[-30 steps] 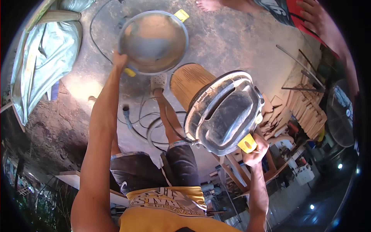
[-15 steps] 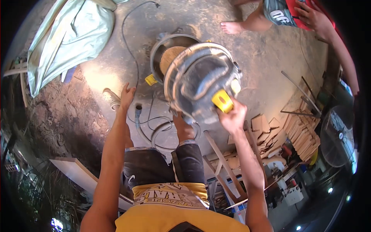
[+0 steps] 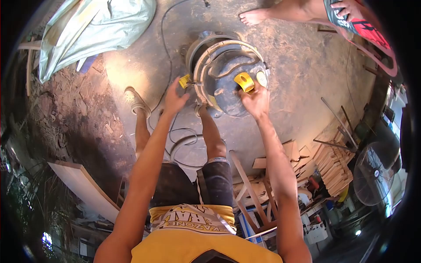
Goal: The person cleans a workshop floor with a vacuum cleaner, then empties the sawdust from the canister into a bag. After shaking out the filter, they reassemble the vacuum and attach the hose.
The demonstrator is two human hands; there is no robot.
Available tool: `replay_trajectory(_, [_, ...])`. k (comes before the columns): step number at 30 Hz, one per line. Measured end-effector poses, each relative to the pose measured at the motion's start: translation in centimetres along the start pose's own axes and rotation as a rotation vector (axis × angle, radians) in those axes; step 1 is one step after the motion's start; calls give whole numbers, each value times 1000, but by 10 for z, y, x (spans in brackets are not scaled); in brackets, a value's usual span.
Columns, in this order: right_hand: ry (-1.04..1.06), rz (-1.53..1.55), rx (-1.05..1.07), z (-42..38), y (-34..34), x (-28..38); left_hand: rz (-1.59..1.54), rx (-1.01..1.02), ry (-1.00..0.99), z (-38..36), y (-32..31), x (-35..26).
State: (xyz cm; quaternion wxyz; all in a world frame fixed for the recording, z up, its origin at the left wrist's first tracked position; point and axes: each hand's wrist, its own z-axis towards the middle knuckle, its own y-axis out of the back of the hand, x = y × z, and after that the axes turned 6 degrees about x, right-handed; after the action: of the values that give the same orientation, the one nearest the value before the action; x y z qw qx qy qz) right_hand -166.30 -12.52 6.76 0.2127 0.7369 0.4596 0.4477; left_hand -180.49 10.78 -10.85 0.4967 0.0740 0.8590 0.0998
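Observation:
A dusty shop vacuum stands on the floor in front of me. Its round dark lid [image 3: 232, 70] overlaps the drum [image 3: 193, 55] and leaves only the drum's far-left rim showing. My right hand [image 3: 256, 101] is closed on the lid at its yellow handle [image 3: 244, 82]. At the drum's left side, my left hand [image 3: 176, 97] has thumb and fingers apart, the fingertips right at a yellow latch [image 3: 184, 81]. Below the drum, a grey hose [image 3: 175, 149] lies coiled around my feet.
A power cord [image 3: 163, 35] runs along the floor on the left. A pale tarp [image 3: 101, 30] lies at upper left, near wood shavings [image 3: 66, 109]. Another person's bare foot [image 3: 254, 16] is at upper right. Wood pieces [image 3: 329, 171] and a fan [image 3: 375, 174] stand at right.
My right hand has brought the lid forward and over the drum, covering the sawdust-coloured contents that showed inside. My left hand has moved right and forward to the yellow latch.

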Motion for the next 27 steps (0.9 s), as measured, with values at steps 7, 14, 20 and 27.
replay_trajectory(7, [69,-279,283,34,-3,12,215,583,379,18,-31,-32])
replay_trajectory(14, [332,-606,488,68,-24,14,117,466,318,-27,-102,2])
replay_trajectory(20, [382,-713,538,68,-42,-6,88,349,171,-40,-140,54])
replay_trajectory(27, [532,-882,548,74,-42,-17,-30,443,635,-17,-84,22])
